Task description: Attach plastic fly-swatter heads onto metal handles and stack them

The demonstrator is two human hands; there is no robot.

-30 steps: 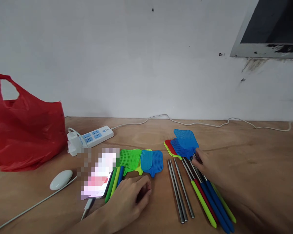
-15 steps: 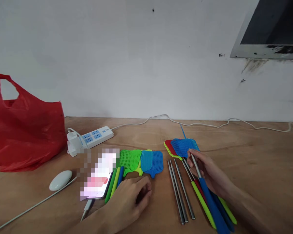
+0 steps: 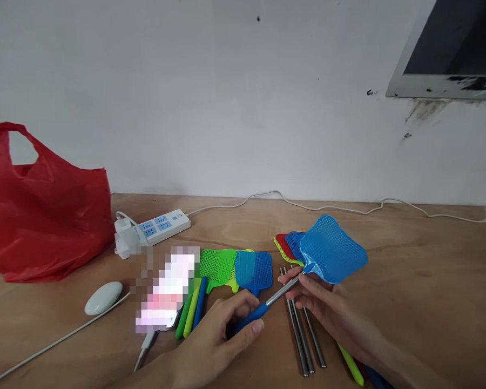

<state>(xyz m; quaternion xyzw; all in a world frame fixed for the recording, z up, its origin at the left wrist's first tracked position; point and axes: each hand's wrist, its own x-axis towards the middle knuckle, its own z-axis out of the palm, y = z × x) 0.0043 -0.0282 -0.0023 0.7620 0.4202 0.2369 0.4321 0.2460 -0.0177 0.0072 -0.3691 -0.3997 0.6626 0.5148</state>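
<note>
A blue fly swatter (image 3: 334,248) with a metal rod is held between my two hands, its mesh head tilted up to the right. My left hand (image 3: 221,335) is wrapped round its blue handle. The fingers of my right hand (image 3: 318,297) pinch the rod just below the head. Under the right hand lie several loose metal rods (image 3: 297,335). Behind it, red, yellow and blue swatters (image 3: 285,246) are stacked, their handles partly hidden by my forearm. Loose green and blue swatter heads (image 3: 216,267) lie beyond my left hand, beside green, yellow and blue handles (image 3: 191,313).
A lit, blurred phone (image 3: 172,292) lies left of the handles, with a cable plugged in. A white power strip (image 3: 166,224), a white mouse-shaped object (image 3: 103,298) and a red plastic bag (image 3: 52,216) stand farther left. A white cord (image 3: 328,207) runs along the wall.
The right hand has lifted the blue swatter off the pile on the right and brought it left. The left hand, holding nothing visible before, now grips its handle.
</note>
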